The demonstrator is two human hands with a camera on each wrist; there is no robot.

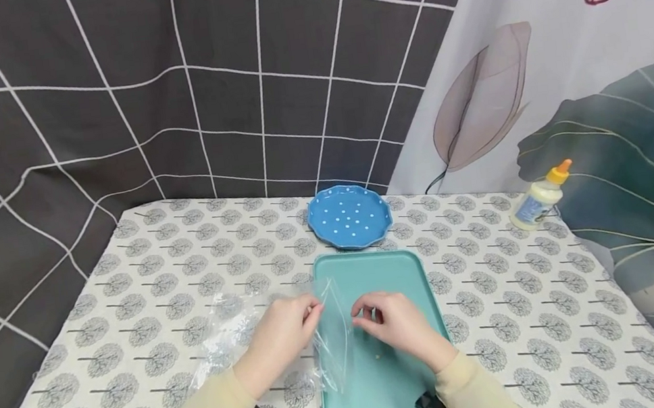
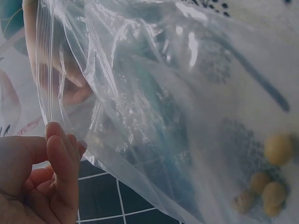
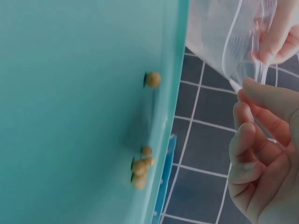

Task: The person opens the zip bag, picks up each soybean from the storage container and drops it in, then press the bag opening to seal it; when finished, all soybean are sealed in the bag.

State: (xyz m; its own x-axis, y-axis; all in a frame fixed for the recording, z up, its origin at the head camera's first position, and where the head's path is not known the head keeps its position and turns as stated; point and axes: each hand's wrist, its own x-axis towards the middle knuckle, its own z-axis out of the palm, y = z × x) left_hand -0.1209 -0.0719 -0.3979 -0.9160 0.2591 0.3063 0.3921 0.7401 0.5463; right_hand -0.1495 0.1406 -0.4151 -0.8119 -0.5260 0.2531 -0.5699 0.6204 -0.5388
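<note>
Together, both hands are pinching the clear zip bag (image 1: 331, 339) over the teal tray (image 1: 409, 275): left hand (image 1: 282, 335) gripping one mouth edge, right hand (image 1: 393, 322) the other; beans (image 3: 142, 165) are lying on the tray.

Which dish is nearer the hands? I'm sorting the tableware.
The teal tray, lying under both hands; the blue dotted plate sits beyond it, untouched.

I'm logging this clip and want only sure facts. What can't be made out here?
- Head view: beans on the teal tray are too small to count.
- Glue bottle: label too small to read.
- Left wrist view: clear zip bag veils the right hand.
</note>
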